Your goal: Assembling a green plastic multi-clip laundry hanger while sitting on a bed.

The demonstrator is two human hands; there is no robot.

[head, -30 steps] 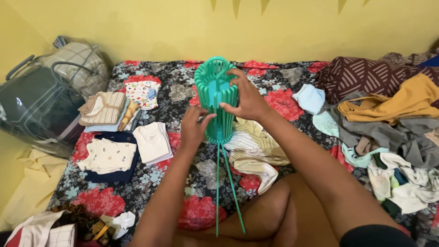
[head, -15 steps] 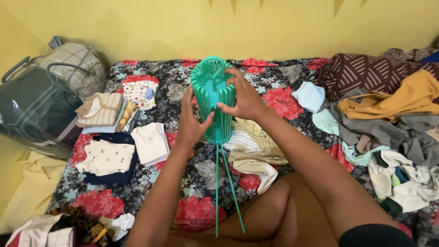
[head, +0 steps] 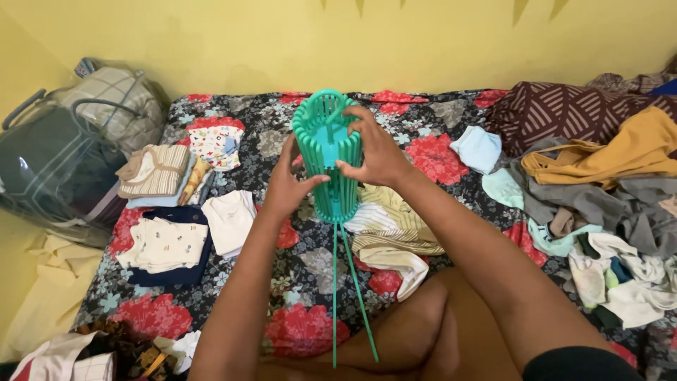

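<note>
In the head view, a teal slatted basket (head: 328, 159) is held upright in the air above the middle of the bed (head: 282, 134), its open top tipped toward the far wall. The left hand (head: 288, 185) presses its palm and fingers against the basket's left side, with the thumb reaching across the slats low down. The right hand (head: 374, 152) closes over the right side and the rim, fingers curled onto the upper slats, so both hands are shut on the basket. Two thin teal rods (head: 347, 282) hang from the basket's bottom down toward the near edge of the bed, spreading slightly apart. The basket's inside shows only its own teal centre; I cannot tell whether anything lies in it.

Just below the basket lies a striped cloth (head: 391, 233). Folded clothes (head: 169, 212) sit in stacks toward the left edge of the bed. A loose heap of clothes (head: 599, 190) fills the right edge. Beyond the left edge stands a clear zip bag (head: 56, 166) holding folded bedding, with a second one behind it.
</note>
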